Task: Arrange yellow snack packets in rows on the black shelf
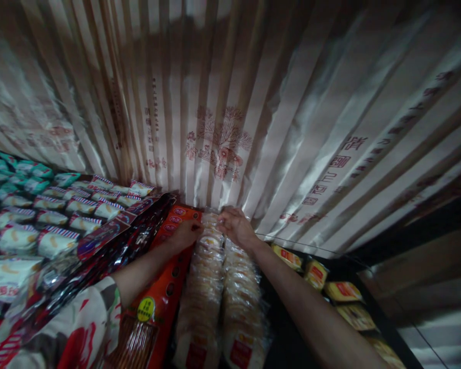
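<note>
Two rows of round, flat pastries in clear plastic wrappers (207,277) run away from me, with red labels on the nearest ones. At the far end of these rows, my right hand (236,226) has its fingers bent and pinched at a wrapped pastry. My left hand (185,234) is curled just left of the same far end, over the edge of an orange-red package (172,271). Its fingertips point toward the wrappers, and blur hides what they hold, if anything.
Striped white packets (57,241) and green packets (26,171) fill the left, beside dark glossy packages (138,238). Several yellow packets (343,291) lie on the dark surface at right. A pleated, printed curtain (223,143) hangs right behind the goods, with a thin cord (311,246) before it.
</note>
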Demonstrator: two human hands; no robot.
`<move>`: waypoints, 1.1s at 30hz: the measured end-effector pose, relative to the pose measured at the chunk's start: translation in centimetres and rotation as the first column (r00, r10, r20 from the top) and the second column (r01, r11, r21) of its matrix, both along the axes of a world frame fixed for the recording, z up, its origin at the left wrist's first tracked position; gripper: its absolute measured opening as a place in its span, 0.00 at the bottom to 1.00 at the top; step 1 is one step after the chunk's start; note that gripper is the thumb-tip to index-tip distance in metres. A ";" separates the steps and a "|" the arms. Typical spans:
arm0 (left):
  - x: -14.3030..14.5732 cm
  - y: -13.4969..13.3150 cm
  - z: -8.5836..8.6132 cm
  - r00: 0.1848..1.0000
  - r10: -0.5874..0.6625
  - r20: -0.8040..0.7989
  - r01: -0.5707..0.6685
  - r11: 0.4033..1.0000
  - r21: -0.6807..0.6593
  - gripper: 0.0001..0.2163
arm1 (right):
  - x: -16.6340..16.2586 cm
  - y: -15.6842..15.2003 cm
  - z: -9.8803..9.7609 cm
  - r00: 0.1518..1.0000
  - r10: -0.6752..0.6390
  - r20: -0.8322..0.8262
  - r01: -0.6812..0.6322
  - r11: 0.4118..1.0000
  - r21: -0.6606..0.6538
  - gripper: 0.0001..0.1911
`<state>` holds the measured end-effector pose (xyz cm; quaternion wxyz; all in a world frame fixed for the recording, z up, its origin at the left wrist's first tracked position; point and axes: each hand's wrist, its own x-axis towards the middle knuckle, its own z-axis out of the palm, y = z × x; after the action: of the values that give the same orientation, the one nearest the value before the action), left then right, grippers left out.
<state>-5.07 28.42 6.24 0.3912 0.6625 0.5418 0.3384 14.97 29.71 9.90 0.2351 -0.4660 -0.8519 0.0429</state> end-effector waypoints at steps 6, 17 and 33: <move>0.4 0.2 0.0 0.997 0.078 0.022 -0.078 0.997 0.008 0.04 | -0.2 -1.4 1.0 0.985 0.115 0.130 -0.105 0.991 -0.082 0.05; -1.2 -2.2 0.6 0.999 0.030 -0.042 -0.030 1.000 0.009 0.09 | -0.9 -1.5 0.3 0.999 0.014 0.031 -0.009 0.990 -0.138 0.05; 0.3 -3.1 -0.2 0.989 0.101 0.110 -0.097 0.994 -0.044 0.04 | -0.2 -4.5 1.0 0.990 0.134 0.052 -0.130 0.988 -0.081 0.04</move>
<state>-4.81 25.35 6.04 0.4164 0.6072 0.5576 0.3835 14.81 25.23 10.87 0.1890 -0.4183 -0.8850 0.0780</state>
